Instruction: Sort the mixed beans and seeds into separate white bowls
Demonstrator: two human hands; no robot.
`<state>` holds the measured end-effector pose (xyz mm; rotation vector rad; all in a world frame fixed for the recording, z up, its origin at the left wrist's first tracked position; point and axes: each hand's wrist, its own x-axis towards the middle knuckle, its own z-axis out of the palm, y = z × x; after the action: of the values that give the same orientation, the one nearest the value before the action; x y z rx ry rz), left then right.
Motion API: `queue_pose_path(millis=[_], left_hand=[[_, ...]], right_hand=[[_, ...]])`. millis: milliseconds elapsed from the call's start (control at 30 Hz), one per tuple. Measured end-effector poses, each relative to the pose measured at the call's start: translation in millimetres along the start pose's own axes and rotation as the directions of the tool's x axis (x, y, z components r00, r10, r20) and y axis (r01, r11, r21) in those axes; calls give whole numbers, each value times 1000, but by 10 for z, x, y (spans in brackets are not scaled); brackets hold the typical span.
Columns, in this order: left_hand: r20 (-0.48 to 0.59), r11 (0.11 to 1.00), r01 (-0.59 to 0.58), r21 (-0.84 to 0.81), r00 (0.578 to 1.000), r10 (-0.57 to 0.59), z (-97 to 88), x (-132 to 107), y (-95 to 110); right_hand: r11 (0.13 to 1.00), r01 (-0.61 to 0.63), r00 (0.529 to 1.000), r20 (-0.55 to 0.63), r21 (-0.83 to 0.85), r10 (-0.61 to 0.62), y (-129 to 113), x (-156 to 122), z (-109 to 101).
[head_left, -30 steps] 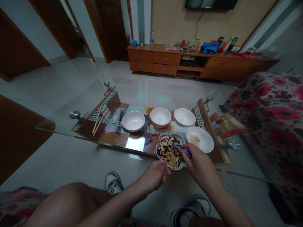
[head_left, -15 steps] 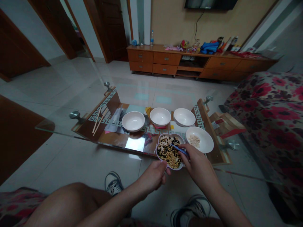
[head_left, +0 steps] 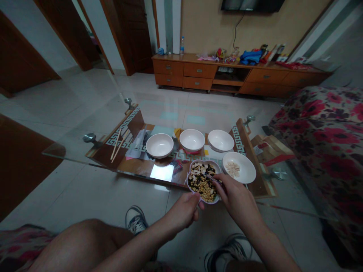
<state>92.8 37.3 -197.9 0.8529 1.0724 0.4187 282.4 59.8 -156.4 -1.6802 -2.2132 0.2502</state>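
My left hand (head_left: pixel 185 211) grips the near edge of a lilac scalloped bowl (head_left: pixel 188 185), thumb on the rim. Inside lies a mix of yellow beans, dark grains and pale flat seeds (head_left: pixel 196 172). In a closed pinch, my right hand (head_left: pixel 234 194) holds slim tweezers (head_left: pixel 209 176), their tips among the mix in the bowl's upper middle. Whether the tips hold a seed is too small to tell. Just right of the lilac bowl stands a white bowl (head_left: pixel 247 168) containing a small heap of pale seeds (head_left: pixel 233 169).
Three more white bowls (head_left: pixel 159 145) (head_left: pixel 192 139) (head_left: pixel 221 140) stand in a row on the glass table (head_left: pixel 85 149). Chopsticks (head_left: pixel 118 146) appear at the left. A paper bag (head_left: pixel 270 149) is at the right, near a flower-patterned sofa (head_left: pixel 326 124). A low cabinet (head_left: pixel 198 71) lines the wall.
The tweezers have turned slightly in my right hand, which has shifted a little left. My left hand and the bowls are where they were.
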Motion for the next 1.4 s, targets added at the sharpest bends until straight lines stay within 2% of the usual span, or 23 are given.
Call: queue_pose_path(millis=[267,533,700,1067,1400], left_hand=[[5,1000,-3,-11,1000,3,-7,25,-33],[3,1000,1,-19,1000,-1,-16,20,-27],[-4,1000,-6,-8,1000,6,-11,18,-12],[-3,1000,6,-9,1000,-6,-5,-18,43],[-3,1000,-14,-20,1000,14,-23,34,-63]], right_hand=[[1000,10,1000,-18,14,-9,3,13,7],[978,-199,976,-84,53,203,-69,20,-36],[958,-280,958,-37,68,283,-66,21,-17],[966,-246,969,7,77,246,-67,27,74],[985,-171,984,-34,37,173,-100,4,85]])
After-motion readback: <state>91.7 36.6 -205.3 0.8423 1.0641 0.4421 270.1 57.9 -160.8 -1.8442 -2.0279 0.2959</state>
